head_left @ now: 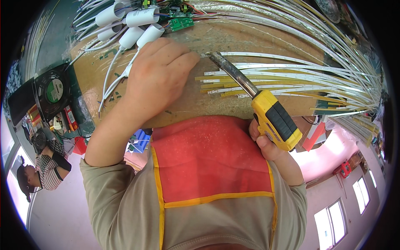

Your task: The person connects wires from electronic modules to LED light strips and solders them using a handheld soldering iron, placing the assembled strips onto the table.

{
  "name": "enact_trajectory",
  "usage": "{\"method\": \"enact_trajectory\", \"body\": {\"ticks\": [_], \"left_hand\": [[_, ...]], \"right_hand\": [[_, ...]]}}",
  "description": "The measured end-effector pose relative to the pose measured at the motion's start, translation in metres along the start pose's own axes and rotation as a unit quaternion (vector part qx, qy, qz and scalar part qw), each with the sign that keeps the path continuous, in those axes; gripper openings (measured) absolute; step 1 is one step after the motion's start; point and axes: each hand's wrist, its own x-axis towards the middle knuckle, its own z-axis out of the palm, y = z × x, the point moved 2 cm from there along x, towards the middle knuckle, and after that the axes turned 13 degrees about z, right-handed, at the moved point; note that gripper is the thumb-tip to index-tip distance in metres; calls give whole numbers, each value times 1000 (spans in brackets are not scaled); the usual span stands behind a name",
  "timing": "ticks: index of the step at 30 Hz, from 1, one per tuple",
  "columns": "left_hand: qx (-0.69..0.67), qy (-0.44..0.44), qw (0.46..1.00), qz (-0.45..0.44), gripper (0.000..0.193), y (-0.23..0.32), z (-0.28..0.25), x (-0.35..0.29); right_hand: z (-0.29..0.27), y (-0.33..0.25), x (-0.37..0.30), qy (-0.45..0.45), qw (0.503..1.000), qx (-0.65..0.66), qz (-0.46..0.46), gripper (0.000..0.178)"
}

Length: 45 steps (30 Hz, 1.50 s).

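Note:
My right hand (268, 143) grips the yellow and black handle of a soldering gun (277, 118). Its dark metal barrel slants up and left, and the tip is beside the end of a white LED strip (258, 54). Just left of that tip, my left hand (164, 71) is closed with its fingers bent; what it pinches is hidden under the fingers. White plastic tubes (142, 17) with white cables lie directly beyond my left hand. A green circuit board (181, 23) with thin wires rests by the tubes.
More white and yellow strips (291, 79) fan out toward the right over the brown work board (216, 37). At left stands a black fan (53, 91). Another person (46, 171) in a striped shirt is farther off at left.

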Motion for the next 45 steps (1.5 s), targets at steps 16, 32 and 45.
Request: {"method": "enact_trajectory", "body": {"ticks": [16,32,45], "left_hand": [[0,-10,1000,-9,20,0,0,3],[0,-14,1000,-17,20,1,1,3],[14,-17,1000,-9,21,2,2,2]], "right_hand": [[3,-1,2,25,1000,2,-14,27],[4,-1,0,15,998,57,-2,20],[3,-1,0,16,999,36,-4,19]]}}
